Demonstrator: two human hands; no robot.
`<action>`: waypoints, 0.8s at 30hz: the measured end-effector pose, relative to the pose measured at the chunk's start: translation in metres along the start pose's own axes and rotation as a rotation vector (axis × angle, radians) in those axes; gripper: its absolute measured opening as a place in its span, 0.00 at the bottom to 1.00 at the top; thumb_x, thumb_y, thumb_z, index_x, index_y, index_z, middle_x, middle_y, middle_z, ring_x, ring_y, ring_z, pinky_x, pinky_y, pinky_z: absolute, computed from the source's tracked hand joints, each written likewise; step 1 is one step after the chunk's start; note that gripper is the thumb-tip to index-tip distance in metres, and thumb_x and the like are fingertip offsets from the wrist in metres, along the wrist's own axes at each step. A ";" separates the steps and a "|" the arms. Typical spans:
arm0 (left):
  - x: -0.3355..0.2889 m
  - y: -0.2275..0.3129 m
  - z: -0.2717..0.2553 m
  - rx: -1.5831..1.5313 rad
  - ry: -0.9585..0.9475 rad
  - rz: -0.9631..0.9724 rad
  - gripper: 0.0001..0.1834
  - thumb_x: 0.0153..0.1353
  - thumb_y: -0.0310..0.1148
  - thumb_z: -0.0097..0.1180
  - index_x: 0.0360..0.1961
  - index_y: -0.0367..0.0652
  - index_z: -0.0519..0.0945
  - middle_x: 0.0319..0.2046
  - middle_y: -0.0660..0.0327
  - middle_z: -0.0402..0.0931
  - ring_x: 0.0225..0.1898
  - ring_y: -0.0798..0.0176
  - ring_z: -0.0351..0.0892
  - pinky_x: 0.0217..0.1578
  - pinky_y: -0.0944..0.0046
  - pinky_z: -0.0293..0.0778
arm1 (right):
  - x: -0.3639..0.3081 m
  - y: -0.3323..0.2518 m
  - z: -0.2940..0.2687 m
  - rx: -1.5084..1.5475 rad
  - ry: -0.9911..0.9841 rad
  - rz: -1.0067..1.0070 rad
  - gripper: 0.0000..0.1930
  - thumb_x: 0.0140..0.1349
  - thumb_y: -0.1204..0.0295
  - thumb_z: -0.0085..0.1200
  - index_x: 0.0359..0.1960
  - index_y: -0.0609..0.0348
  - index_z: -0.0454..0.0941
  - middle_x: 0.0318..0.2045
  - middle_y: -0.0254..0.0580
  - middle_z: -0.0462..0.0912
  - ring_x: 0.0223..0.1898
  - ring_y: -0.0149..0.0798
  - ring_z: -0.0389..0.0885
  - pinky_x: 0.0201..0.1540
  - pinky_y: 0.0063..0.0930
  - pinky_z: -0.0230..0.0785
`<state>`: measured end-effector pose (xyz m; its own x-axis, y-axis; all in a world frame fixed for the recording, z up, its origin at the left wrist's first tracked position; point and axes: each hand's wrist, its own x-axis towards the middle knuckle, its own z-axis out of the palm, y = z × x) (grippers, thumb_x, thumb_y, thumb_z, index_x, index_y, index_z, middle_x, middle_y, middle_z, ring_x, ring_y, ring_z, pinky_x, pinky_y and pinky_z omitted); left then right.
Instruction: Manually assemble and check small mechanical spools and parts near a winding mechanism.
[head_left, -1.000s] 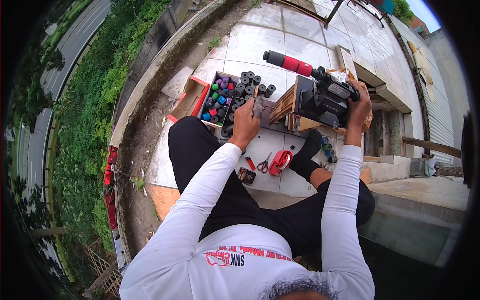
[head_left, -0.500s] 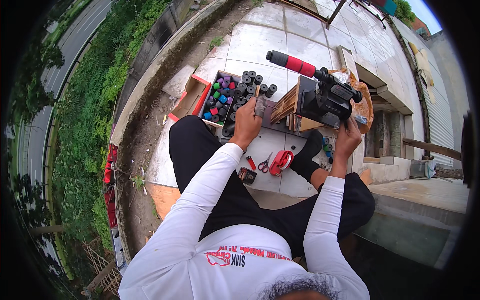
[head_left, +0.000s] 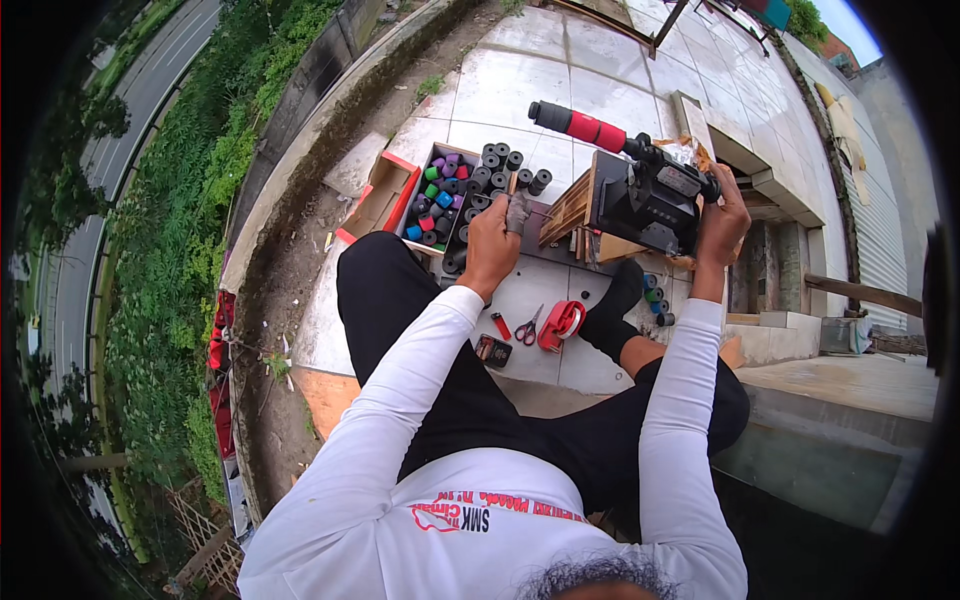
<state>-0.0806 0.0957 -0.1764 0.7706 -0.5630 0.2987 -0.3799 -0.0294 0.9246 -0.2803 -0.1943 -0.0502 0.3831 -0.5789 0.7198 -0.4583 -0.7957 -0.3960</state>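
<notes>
That black machine (head_left: pixel 650 205) w/ the long red-and-black handle (head_left: pixel 580 127) sits on a wooden block (head_left: pixel 572 215) on the tiled floor (head_left: pixel 540 80) ahead of you; it looks heavy and rigid, so prob. best gripped by the body, not the handle. Your right hand (head_left: pixel 722 212) has fingers wrapped on its far end. Left hand (head_left: pixel 493 245) pinches a small grey piece (head_left: pixel 517 211), likely light, just beside the box of coloured spools (head_left: pixel 440 190); scissors (head_left: pixel 527 327) and red tape dispenser (head_left: pixel 562 323) lie near your knee.

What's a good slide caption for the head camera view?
Seated on outdoor tiles, left hand holds a grey piece beside a box of coloured spools; right hand grips a black machine.
</notes>
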 end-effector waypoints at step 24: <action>0.001 0.003 -0.004 -0.003 0.019 -0.018 0.08 0.71 0.30 0.58 0.39 0.36 0.76 0.33 0.38 0.79 0.38 0.27 0.79 0.34 0.45 0.74 | -0.081 -0.035 -0.030 -0.070 0.081 0.059 0.20 0.68 0.84 0.60 0.59 0.56 0.90 0.57 0.40 0.91 0.58 0.43 0.89 0.62 0.36 0.76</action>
<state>-0.0787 0.0979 -0.1725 0.7867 -0.5467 0.2869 -0.3645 -0.0363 0.9305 -0.3192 -0.1148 -0.0777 0.2895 -0.6055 0.7413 -0.5340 -0.7449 -0.3999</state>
